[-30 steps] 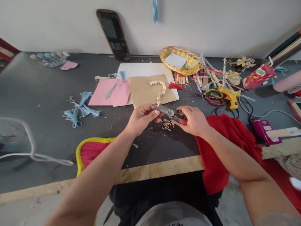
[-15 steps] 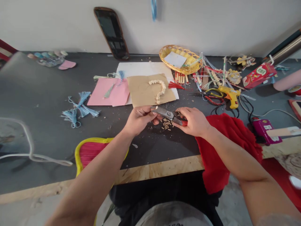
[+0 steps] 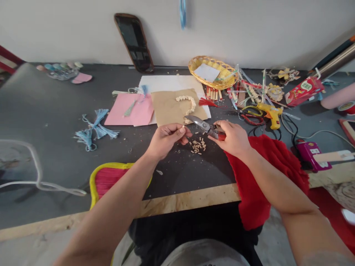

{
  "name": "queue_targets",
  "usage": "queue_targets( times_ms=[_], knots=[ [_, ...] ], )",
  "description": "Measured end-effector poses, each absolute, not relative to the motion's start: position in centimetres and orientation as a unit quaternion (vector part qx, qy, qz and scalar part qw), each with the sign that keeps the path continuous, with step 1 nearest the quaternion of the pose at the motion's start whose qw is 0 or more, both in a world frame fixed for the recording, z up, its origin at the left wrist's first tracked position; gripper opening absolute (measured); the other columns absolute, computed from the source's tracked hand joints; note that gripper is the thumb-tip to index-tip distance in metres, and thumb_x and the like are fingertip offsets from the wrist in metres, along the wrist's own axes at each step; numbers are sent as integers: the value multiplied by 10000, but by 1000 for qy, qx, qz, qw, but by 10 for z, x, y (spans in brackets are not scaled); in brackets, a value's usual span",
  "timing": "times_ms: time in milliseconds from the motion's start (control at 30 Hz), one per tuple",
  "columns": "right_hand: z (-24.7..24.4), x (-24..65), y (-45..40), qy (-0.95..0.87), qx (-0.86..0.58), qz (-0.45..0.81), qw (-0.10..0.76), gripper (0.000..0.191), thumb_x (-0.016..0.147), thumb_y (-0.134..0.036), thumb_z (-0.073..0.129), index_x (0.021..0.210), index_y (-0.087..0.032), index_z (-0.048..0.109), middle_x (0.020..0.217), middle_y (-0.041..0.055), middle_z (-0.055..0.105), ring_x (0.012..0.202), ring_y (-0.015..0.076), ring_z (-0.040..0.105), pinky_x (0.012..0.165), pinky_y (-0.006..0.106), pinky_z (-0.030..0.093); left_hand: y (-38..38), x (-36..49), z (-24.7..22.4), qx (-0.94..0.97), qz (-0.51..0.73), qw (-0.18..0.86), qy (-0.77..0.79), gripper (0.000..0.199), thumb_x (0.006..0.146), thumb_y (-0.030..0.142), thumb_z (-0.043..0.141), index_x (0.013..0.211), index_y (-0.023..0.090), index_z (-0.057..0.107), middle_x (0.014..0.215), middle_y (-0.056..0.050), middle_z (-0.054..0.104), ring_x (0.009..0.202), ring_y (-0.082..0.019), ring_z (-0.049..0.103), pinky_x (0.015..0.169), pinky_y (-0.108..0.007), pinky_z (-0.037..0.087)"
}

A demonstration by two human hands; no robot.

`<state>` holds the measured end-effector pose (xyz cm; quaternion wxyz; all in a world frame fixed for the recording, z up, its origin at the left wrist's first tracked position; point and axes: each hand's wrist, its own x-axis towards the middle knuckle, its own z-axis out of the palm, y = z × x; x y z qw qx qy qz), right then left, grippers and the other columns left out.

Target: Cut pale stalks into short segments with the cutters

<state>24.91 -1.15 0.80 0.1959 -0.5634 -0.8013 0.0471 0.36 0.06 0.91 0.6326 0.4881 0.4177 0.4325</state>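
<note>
My left hand (image 3: 165, 139) is pinched closed around a small pale stick, whose light tip (image 3: 183, 127) shows at the fingertips; the rest is hidden. My right hand (image 3: 234, 137) grips pruning shears (image 3: 204, 126) by their red handles. Their blade points left, above and just right of my left fingertips, apart from the stick. Beneath the shears lies a loose pile of short wooden pieces (image 3: 198, 146) on the dark tabletop. Behind my hands, a curved row of small pale pieces (image 3: 192, 104) rests on brown card (image 3: 165, 106).
Blue tassels (image 3: 96, 127) and pink paper (image 3: 118, 111) lie to the left. A yellow basket (image 3: 195, 74), scissors (image 3: 253, 115), a yellow glue gun (image 3: 273, 115) and a red drink carton (image 3: 304, 89) stand or lie at right. Red cloth (image 3: 266, 166) hangs over the front edge.
The shears have lifted away from the stick in my left fingers, up and to the right. More of the wooden pile shows. My left hand stays nearly in place.
</note>
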Motion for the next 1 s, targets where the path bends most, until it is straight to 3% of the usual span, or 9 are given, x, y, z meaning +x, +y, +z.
queue_targets(
  times_ms=[367,500,667,867,1000],
  knots=[
    [-3,272,11,-739,-657,52,137,682,760,-588,704,1297,-225,492,1217,145,639,1078,369,615,848,523,484,1,6,8,468,416,643,441,322,717,413,793,884,144,739,803,-65,745,590,-100,624,568,-221,532],
    [2,272,5,-752,-644,39,134,630,782,-569,688,1277,-211,533,1231,149,610,1140,383,551,904,553,459,3,4,6,443,428,655,438,331,726,422,786,897,144,736,782,-56,733,584,-92,616,557,-208,518],
    [18,270,15,-798,-583,-6,152,331,909,-357,538,1190,-197,606,1270,128,571,1215,344,466,1010,531,409,5,3,6,429,432,668,429,351,703,427,801,894,139,736,783,-63,734,577,-98,613,552,-220,512],
    [20,265,96,-813,-571,18,112,383,897,-165,407,1233,-151,590,1225,150,614,1174,298,537,1028,476,420,6,3,6,427,428,679,417,324,680,398,820,861,143,736,767,-53,731,583,-96,615,557,-219,513],
    [11,259,143,-803,-593,9,47,475,837,-57,403,1285,-57,559,1288,218,586,1211,313,526,1019,458,416,7,0,6,418,434,687,406,275,701,362,810,862,150,737,769,-41,727,585,-82,608,561,-204,513]
  ],
)
